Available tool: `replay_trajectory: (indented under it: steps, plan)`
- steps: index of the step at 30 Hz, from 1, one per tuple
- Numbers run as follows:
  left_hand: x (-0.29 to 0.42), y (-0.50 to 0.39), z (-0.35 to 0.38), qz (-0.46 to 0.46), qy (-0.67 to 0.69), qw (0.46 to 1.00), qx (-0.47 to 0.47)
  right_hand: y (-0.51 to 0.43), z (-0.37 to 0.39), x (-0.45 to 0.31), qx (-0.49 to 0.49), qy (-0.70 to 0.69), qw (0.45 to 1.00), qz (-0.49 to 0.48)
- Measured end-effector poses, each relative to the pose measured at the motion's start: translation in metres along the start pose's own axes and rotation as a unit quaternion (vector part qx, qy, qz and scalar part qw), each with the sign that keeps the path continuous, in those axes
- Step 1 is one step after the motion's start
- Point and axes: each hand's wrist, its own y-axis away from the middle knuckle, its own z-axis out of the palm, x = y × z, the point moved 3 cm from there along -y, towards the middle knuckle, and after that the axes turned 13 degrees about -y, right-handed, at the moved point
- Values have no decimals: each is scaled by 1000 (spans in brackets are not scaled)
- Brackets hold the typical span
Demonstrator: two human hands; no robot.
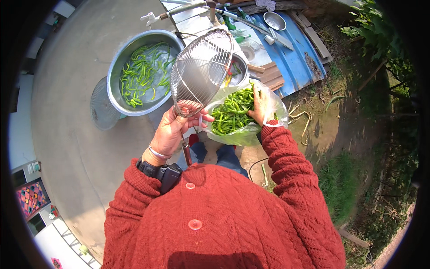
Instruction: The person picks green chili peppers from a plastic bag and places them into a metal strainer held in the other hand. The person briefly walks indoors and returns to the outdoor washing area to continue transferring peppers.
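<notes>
My left hand (pixel 174 124) grips a long-handled wire skimmer (pixel 201 72) at its neck, with the round mesh tilted up and the handle hanging toward my chest. Its fingertips reach the left edge of a thin clear plastic bag (pixel 240 138). Green chili peppers (pixel 233 109) fill this bag. My right hand (pixel 259 106) is inside the bag's right side, against the peppers, and a bag handle loops over that wrist. The palm is hidden, so a hold on peppers cannot be told. Ahead to the left, a large metal basin (pixel 112 80) holds more green peppers in water.
Behind the skimmer sits a smaller metal pan (pixel 243 72) with red and green peppers. A tap (pixel 150 18) extends above the basin. Green bottles (pixel 242 38), a metal bowl (pixel 274 21) and boards lie beside blue sheet metal (pixel 299 50). A perforated round stool (pixel 102 109) stands partly under the basin.
</notes>
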Motion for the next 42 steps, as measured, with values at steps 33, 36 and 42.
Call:
replay_trajectory:
  steps: [33, 36, 42]
  plan:
    - [14, -2, 21, -1, -9, 1000, 13, -58, 29, -18, -156, 111, 977, -94]
    - [15, -4, 19, 4, 4, 1000, 12, -42, 12, -18, -151, 102, 979, -94]
    - [12, -10, 19, 4, 10, 1000, 7, 46, -25, -56, -111, 52, 966, -229]
